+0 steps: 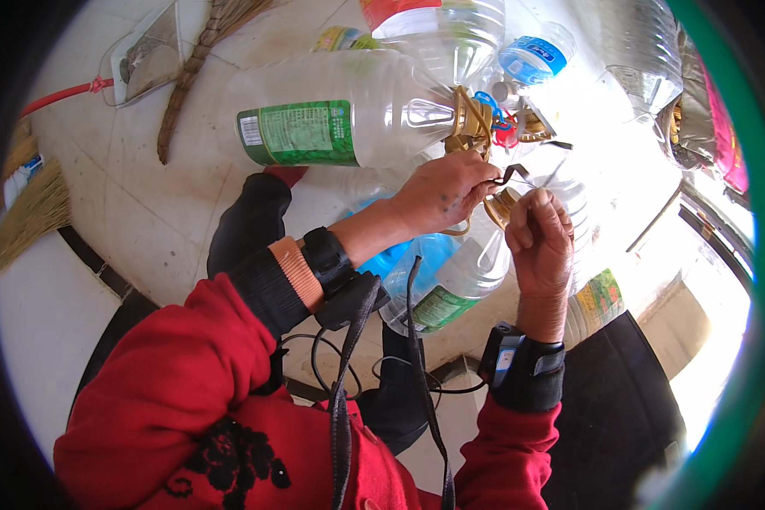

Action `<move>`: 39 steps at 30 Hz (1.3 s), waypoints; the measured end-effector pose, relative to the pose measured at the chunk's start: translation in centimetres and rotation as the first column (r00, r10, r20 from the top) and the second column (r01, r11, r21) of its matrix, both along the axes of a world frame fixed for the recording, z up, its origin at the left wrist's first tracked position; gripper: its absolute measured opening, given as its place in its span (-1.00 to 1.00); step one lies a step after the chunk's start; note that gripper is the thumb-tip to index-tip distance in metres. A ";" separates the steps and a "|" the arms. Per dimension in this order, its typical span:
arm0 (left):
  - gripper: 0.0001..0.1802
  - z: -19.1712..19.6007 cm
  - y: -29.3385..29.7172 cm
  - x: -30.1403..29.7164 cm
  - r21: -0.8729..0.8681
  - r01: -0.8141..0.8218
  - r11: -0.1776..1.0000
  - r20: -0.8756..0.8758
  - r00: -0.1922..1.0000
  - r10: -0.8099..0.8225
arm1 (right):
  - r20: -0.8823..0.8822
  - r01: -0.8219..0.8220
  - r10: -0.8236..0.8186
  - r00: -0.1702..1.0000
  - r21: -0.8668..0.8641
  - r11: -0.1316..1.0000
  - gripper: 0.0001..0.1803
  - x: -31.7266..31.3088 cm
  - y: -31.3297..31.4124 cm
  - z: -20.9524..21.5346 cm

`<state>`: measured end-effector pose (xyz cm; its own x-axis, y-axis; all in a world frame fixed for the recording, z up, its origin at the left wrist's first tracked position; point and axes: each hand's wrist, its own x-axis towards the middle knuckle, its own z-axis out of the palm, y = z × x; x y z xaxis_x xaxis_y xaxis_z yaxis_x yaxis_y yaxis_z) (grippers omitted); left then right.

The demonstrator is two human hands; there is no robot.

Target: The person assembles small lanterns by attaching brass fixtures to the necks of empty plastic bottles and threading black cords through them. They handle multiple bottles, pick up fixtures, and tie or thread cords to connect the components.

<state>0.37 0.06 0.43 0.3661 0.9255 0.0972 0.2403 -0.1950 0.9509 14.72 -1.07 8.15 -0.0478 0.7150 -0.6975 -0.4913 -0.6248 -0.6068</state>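
Red sleeves and black wrist straps closest to camera, dangling black cords between the forearms. Left hand [444, 191] reaches across, grip pinching a dark cord [512, 174] at its fingertips. Right hand [540, 234] just beside it, grip pressed together on the same dark cord's other end, fist closed over a bottle neck. Dark cord sits between both hands, right over a cluster of empty clear plastic bottles on the tiled floor [144, 212]. Big clear bottle with green label [340, 115] lies on its side above left hand, its yellow handle ring [467, 119] near the cord. Smaller green-labelled bottle [459, 280] lies under the hands. Blue-labelled bottle [531, 58] toward floor's far edge. Straw broom [200, 59] at far left, second broom [30, 208] at left edge. Black bag [620, 399] lower right.
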 end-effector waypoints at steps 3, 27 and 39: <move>-0.84 0.0 0.1 -0.2 -0.110 0.059 0.992 -0.089 0.994 -0.069 | 0.233 -0.234 0.240 0.942 -0.052 0.971 -0.83 0.6 0.0 1.0; -0.81 0.1 1.1 -0.6 -0.782 0.153 0.604 0.380 0.886 0.267 | 0.502 0.250 -0.242 0.830 0.052 0.967 -0.55 2.6 -0.8 -1.9; -0.77 -0.2 1.1 -0.3 -0.821 -0.010 0.571 0.223 0.915 0.335 | 0.956 -0.528 0.154 0.251 0.002 0.849 -0.87 -4.0 -1.8 -3.7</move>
<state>0.10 1.17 0.23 0.2871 0.7241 -0.6270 -0.1606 0.6817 0.7138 10.74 -2.89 4.50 0.1760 0.9523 -0.2494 0.6991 -0.2993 -0.6494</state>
